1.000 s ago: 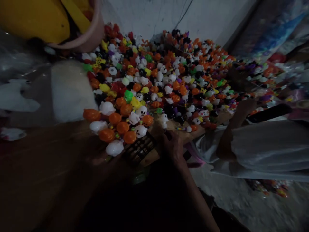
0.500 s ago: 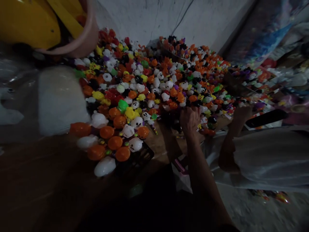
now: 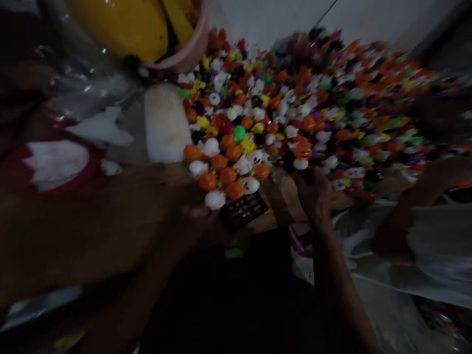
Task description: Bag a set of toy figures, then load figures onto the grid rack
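My right hand (image 3: 317, 196) is closed at the near edge of the heap. Its fingertips pinch an orange pumpkin-head toy (image 3: 303, 147) with a white part beneath it. My left hand (image 3: 197, 214), dark and blurred, lies beside the left end of a black slotted rack (image 3: 246, 210); its fingers are hard to make out. Rows of orange heads (image 3: 227, 175) and white ghost-like heads (image 3: 215, 200) stand upright in the rack, several of them with drawn faces.
A big heap of small coloured toy heads (image 3: 258, 114) covers the table (image 3: 129, 216) towards the wall. A pink tub (image 3: 184, 61) with yellow things stands at the back left. Clear plastic bags (image 3: 86, 83) lie left. Another person's arm (image 3: 424, 191) reaches in from the right.
The view has swung left, so everything sits further right. My left hand has come into view by the rack. An orange pumpkin-head toy now shows in my right hand.
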Motion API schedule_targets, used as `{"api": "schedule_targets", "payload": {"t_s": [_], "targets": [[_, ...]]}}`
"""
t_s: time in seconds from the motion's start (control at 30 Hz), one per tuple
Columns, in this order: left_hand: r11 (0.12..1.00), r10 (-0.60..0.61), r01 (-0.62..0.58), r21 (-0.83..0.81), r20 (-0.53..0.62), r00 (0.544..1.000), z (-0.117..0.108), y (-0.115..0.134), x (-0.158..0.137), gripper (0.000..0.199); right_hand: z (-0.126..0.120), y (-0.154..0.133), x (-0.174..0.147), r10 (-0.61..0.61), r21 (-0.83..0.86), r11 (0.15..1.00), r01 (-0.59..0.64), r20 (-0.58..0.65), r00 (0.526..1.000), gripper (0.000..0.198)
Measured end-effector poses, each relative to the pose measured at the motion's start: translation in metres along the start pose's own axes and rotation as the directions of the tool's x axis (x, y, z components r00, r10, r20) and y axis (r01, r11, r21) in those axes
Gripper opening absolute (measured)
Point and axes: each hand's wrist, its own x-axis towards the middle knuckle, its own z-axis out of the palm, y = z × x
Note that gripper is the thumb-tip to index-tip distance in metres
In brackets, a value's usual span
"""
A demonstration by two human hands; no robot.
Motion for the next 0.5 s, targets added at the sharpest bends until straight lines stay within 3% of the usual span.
{"api": "schedule_targets", "payload": {"t_s": [0.03,0.1,0.17,0.23,0.4,0.5], "targets": [[0.998,0.001,-0.002,0.058,0.013,1.0,-0.004,-0.001,-0.005,0.034,0.001,-0.005,-0.022,-0.023,0.044,0.999,0.021,0.049,0.999,0.034],[0.989,-0.123,0.125,0.079,-0.03,0.992,-0.01,0.001,-0.008,0.031,0.004,-0.015,-0.063,-0.068,0.13,0.99,0.047,0.16,0.985,0.033],[0.969,-0.243,0.238,-0.064,-0.094,0.965,-0.015,0.008,-0.007,0.02,0.008,-0.026,-0.096,-0.094,0.208,0.977,0.048,0.215,0.972,0.029],[0.942,-0.298,0.27,-0.197,-0.133,0.945,-0.019,0.018,-0.006,0.013,0.016,-0.035,-0.117,-0.108,0.28,0.959,0.051,0.195,0.975,0.028],[0.971,-0.168,0.128,-0.201,-0.195,0.966,-0.015,0.038,-0.013,0.013,0.049,-0.056,-0.128,-0.143,0.475,0.879,0.053,0.155,0.978,0.036],[0.98,-0.168,0.147,-0.133,-0.158,0.973,-0.007,0.042,-0.013,0.018,0.06,-0.067,-0.127,-0.158,0.46,0.886,0.062,0.173,0.972,0.037]]}}
